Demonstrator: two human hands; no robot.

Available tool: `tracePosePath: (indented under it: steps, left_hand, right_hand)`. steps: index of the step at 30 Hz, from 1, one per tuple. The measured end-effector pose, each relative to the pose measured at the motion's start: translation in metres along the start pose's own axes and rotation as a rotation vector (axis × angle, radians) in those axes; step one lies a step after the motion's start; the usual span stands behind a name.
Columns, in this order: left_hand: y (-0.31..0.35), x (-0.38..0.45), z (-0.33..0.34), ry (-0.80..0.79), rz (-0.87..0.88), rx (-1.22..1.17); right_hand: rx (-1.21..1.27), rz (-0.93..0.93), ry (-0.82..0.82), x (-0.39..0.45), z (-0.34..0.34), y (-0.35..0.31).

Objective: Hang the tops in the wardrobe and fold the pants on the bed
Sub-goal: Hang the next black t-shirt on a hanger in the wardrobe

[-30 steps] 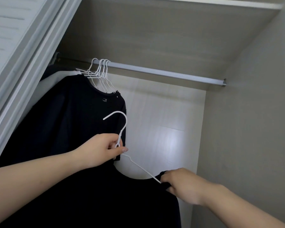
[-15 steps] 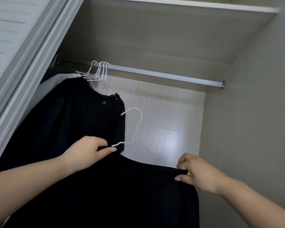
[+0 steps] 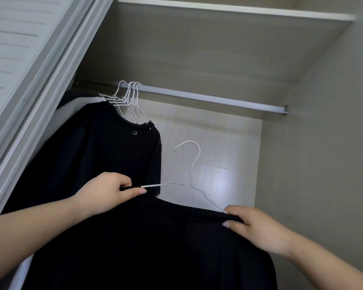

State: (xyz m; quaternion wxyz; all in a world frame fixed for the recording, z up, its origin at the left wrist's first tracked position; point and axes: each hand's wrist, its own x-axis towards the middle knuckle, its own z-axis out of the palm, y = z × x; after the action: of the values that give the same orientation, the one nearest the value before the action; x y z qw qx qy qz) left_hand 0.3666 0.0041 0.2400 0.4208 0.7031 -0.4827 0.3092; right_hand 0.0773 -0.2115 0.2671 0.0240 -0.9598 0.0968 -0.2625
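Note:
A black top point(image 3: 155, 243) hangs on a white wire hanger point(image 3: 192, 164) that I hold up inside the wardrobe, its hook pointing up well below the silver rail point(image 3: 208, 97). My left hand point(image 3: 107, 193) pinches the top's left shoulder over the hanger's arm. My right hand point(image 3: 258, 229) grips the right shoulder over the other arm. Several tops, the nearest one black point(image 3: 105, 147), hang on white hangers point(image 3: 130, 97) at the rail's left end.
A louvred wardrobe door point(image 3: 19, 59) stands at the left. A shelf point(image 3: 228, 11) runs above the rail. The wardrobe's side wall point(image 3: 323, 143) is on the right, and the rail's right part is bare.
My left hand left the hanger's neck for the top's left shoulder. My right hand slid outward along the right shoulder. The hanger swung to face me and moved right.

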Motion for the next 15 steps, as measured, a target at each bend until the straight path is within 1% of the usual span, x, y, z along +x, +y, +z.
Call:
tracePosePath:
  steps: [2, 4, 6, 8, 10, 12, 14, 15]
  left_hand:
    - [-0.005, 0.0, 0.0, 0.011, -0.065, 0.046]
    - [-0.012, 0.001, 0.0, 0.039, -0.139, 0.07]
    - [-0.019, 0.002, 0.0, 0.049, -0.208, 0.061]
    - [-0.025, 0.006, 0.0, 0.031, -0.291, 0.016]
    - [-0.029, 0.009, 0.003, 0.013, -0.37, -0.046]
    - [-0.03, 0.013, 0.008, -0.002, -0.433, -0.106]
    - [-0.03, 0.014, 0.016, -0.033, -0.477, -0.195]
    - [-0.029, 0.014, 0.022, -0.048, -0.486, -0.252]
  right_hand:
    - [0.056, 0.024, -0.008, 0.002, -0.003, -0.004]
    - [0.139, 0.092, -0.043, 0.001, -0.01, -0.007]
    - [0.226, 0.193, -0.156, -0.001, -0.018, -0.012]
    - [0.371, 0.246, -0.296, -0.004, -0.024, -0.022]
    - [0.62, 0.229, -0.409, -0.007, -0.025, -0.034]
    - [0.89, 0.17, -0.477, -0.011, -0.025, -0.044]
    - [1.117, 0.086, -0.498, -0.015, -0.024, -0.053]
    - [1.2, 0.051, -0.482, -0.016, -0.023, -0.058]
